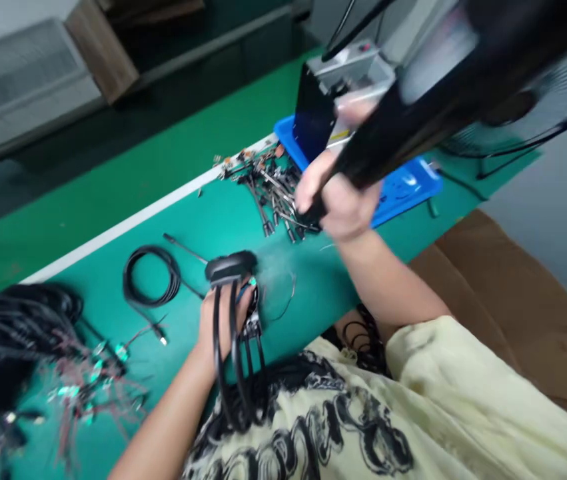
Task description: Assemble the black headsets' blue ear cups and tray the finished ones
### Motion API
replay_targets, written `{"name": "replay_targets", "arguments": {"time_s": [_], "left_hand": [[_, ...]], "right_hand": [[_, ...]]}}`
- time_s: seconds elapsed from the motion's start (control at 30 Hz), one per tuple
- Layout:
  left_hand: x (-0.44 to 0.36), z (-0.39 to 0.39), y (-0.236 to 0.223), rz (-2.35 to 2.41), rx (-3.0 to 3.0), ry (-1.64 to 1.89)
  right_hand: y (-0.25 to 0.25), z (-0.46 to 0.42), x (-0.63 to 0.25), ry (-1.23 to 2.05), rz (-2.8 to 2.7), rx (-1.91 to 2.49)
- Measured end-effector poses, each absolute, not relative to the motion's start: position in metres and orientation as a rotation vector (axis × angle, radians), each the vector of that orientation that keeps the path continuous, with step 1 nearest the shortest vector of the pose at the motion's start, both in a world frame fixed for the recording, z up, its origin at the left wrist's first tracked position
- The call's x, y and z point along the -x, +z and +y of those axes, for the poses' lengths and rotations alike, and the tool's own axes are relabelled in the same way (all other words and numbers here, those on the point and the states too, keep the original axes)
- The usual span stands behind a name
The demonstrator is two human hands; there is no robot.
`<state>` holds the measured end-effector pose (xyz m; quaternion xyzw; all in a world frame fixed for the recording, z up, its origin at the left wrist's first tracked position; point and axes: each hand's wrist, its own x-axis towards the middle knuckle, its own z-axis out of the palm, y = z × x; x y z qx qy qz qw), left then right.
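Note:
My left hand [213, 320] is closed around a corded device with a black rounded housing [230, 267] near the front edge of the table. Black cables [236, 347] loop over the back of that hand and drop toward the shirt; small metal parts and a bright green spot show beside the fingers. Raised above the table, my right hand [346, 200] wraps round the narrow end of a long black tool [388, 133]. That tool is smeared by motion and runs up to the upper right, close to the camera, so its exact kind is unclear.
A coiled black cable [150, 277] lies left of my left hand. Bundled black cables [13, 333] with thin wire ends fill the left. Short connector leads [273, 187] lie piled beside a blue tray [408, 190] holding a black box [313, 110]. A fan [553, 100] stands at right.

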<state>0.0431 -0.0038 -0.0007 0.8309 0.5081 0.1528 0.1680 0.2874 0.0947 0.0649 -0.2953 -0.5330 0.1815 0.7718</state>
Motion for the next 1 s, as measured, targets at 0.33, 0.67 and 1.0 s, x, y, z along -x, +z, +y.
{"name": "replay_targets", "arguments": {"time_s": [0.33, 0.67, 1.0], "left_hand": [[-0.033, -0.001, -0.003, 1.382, -2.680, 0.411], [-0.035, -0.001, 0.003, 1.438, -2.614, 0.396], [-0.039, -0.002, 0.003, 1.454, -2.587, 0.408]], "right_hand": [[0.054, 0.209, -0.468, 0.215, -1.042, 0.932], [0.072, 0.177, -0.441, 0.237, -1.089, 1.015], [0.080, 0.176, -0.433, 0.216, -1.061, 1.003]]}}
